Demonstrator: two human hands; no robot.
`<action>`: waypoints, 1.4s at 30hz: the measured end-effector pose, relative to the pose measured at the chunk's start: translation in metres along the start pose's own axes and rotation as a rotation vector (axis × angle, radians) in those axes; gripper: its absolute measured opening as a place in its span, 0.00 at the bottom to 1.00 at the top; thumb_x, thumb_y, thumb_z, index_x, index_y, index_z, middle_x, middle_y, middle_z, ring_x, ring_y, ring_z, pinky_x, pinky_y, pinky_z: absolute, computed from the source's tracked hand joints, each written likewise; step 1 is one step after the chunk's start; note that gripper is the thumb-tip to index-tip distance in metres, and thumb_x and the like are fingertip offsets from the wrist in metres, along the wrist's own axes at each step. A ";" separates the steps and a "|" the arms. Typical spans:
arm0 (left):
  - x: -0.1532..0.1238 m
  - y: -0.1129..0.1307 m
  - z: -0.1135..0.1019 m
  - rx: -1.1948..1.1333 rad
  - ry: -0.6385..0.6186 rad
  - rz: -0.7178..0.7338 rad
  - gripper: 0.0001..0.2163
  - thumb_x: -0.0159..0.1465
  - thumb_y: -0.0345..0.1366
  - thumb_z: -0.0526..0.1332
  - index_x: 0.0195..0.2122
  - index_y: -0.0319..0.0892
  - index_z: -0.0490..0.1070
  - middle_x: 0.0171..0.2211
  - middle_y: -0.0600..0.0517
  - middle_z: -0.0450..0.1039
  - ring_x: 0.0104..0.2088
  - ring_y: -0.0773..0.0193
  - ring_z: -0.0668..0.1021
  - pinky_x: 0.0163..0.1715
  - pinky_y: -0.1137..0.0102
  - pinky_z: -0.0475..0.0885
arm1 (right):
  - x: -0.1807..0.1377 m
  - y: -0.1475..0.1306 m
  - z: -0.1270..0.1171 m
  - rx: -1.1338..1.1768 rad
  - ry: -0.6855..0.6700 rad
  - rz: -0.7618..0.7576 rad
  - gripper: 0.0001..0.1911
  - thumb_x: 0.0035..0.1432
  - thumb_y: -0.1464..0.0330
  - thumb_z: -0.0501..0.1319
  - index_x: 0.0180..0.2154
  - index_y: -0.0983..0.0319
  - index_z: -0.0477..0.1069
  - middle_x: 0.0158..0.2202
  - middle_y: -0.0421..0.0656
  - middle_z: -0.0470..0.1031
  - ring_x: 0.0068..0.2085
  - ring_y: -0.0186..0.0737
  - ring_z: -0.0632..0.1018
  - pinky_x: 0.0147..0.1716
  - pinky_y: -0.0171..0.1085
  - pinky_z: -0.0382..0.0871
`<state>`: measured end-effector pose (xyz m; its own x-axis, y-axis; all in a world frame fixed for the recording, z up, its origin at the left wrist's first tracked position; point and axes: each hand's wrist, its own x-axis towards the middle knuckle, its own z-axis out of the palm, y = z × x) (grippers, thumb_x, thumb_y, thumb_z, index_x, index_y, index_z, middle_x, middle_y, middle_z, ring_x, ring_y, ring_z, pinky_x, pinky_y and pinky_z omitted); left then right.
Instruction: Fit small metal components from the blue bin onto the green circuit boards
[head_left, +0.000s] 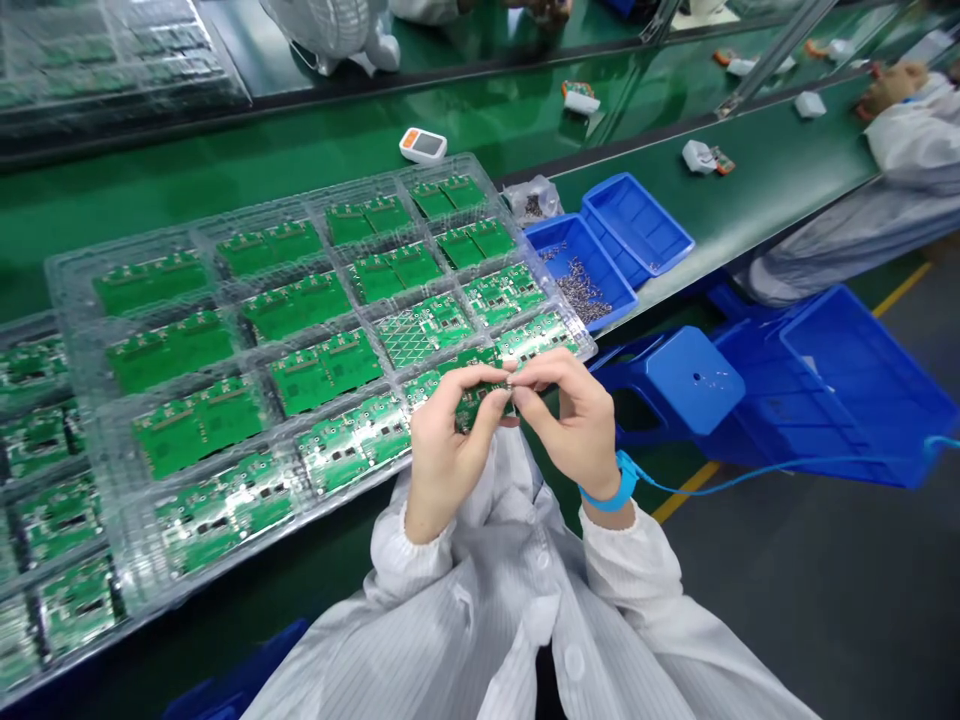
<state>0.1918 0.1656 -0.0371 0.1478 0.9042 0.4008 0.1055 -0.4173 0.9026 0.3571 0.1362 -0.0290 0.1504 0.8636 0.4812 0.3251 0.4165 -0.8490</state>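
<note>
My left hand (459, 430) is closed on a small green circuit board (472, 400), holding it over the front edge of a clear plastic tray (262, 395). At the board's right edge my right hand (574, 425) pinches with thumb and forefinger. What sits between those fingertips is too small to make out. The fingertips of both hands almost meet. A blue wrist strap (624, 482) circles my right wrist. In the tray's compartments lie several green circuit boards, some plain side up, others with components showing.
Right of the tray, a blue bin (581, 270) holds many small metal parts, with its second blue tray (637, 225) alongside. A white-orange device (424, 146) lies behind. Below right are a blue stool (694, 380) and large blue crate (862, 380). A co-worker's sleeve (911, 135) shows far right.
</note>
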 end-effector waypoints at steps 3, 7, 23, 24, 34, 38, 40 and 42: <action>-0.001 -0.001 -0.001 0.036 0.031 0.009 0.08 0.80 0.46 0.71 0.50 0.48 0.83 0.47 0.51 0.90 0.41 0.61 0.91 0.39 0.69 0.85 | -0.004 -0.002 0.000 0.096 -0.043 0.048 0.04 0.77 0.68 0.70 0.49 0.53 0.84 0.44 0.43 0.85 0.47 0.45 0.85 0.43 0.43 0.79; -0.003 -0.003 -0.002 0.094 0.033 0.164 0.03 0.79 0.40 0.71 0.49 0.50 0.85 0.42 0.55 0.90 0.37 0.64 0.90 0.39 0.70 0.82 | -0.004 -0.004 0.000 0.244 -0.047 0.169 0.05 0.74 0.61 0.75 0.43 0.53 0.84 0.40 0.42 0.83 0.51 0.45 0.86 0.49 0.44 0.82; -0.003 -0.009 -0.008 0.210 -0.024 0.401 0.12 0.78 0.28 0.68 0.58 0.48 0.84 0.48 0.51 0.91 0.46 0.62 0.92 0.47 0.71 0.86 | -0.010 -0.001 0.013 0.645 0.003 0.614 0.22 0.60 0.49 0.83 0.38 0.57 0.82 0.41 0.41 0.81 0.32 0.34 0.77 0.36 0.36 0.80; -0.002 -0.009 -0.008 0.203 -0.024 0.417 0.12 0.78 0.27 0.68 0.58 0.47 0.83 0.51 0.49 0.91 0.49 0.61 0.92 0.50 0.69 0.87 | -0.010 -0.001 0.013 0.659 -0.003 0.619 0.22 0.60 0.49 0.83 0.38 0.57 0.82 0.39 0.41 0.81 0.32 0.34 0.77 0.35 0.36 0.80; -0.001 -0.012 -0.010 0.231 -0.019 0.457 0.11 0.75 0.30 0.74 0.56 0.47 0.81 0.53 0.49 0.90 0.52 0.58 0.92 0.54 0.65 0.90 | -0.011 0.001 0.014 0.649 -0.045 0.609 0.22 0.61 0.48 0.82 0.38 0.56 0.81 0.36 0.40 0.77 0.36 0.38 0.77 0.35 0.36 0.78; -0.001 -0.012 -0.009 0.240 -0.029 0.466 0.09 0.76 0.29 0.73 0.55 0.47 0.82 0.52 0.49 0.90 0.51 0.59 0.92 0.53 0.66 0.90 | -0.011 0.002 0.012 0.637 -0.058 0.592 0.21 0.63 0.49 0.81 0.37 0.56 0.81 0.38 0.40 0.77 0.36 0.38 0.78 0.36 0.37 0.78; 0.000 -0.012 -0.009 0.249 -0.027 0.472 0.10 0.76 0.29 0.73 0.55 0.48 0.82 0.52 0.50 0.90 0.50 0.59 0.93 0.53 0.65 0.90 | -0.012 0.002 0.012 0.627 -0.067 0.597 0.21 0.63 0.48 0.81 0.38 0.56 0.80 0.37 0.41 0.77 0.36 0.38 0.78 0.36 0.38 0.78; 0.001 -0.012 -0.009 0.254 -0.032 0.487 0.11 0.75 0.28 0.73 0.56 0.48 0.82 0.52 0.50 0.90 0.50 0.59 0.93 0.51 0.67 0.90 | -0.013 0.004 0.011 0.630 -0.075 0.602 0.22 0.63 0.47 0.81 0.38 0.56 0.80 0.36 0.40 0.77 0.35 0.39 0.78 0.36 0.38 0.78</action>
<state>0.1820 0.1722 -0.0464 0.2684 0.5998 0.7538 0.2510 -0.7990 0.5464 0.3460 0.1297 -0.0408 0.0612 0.9946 -0.0842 -0.3691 -0.0558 -0.9277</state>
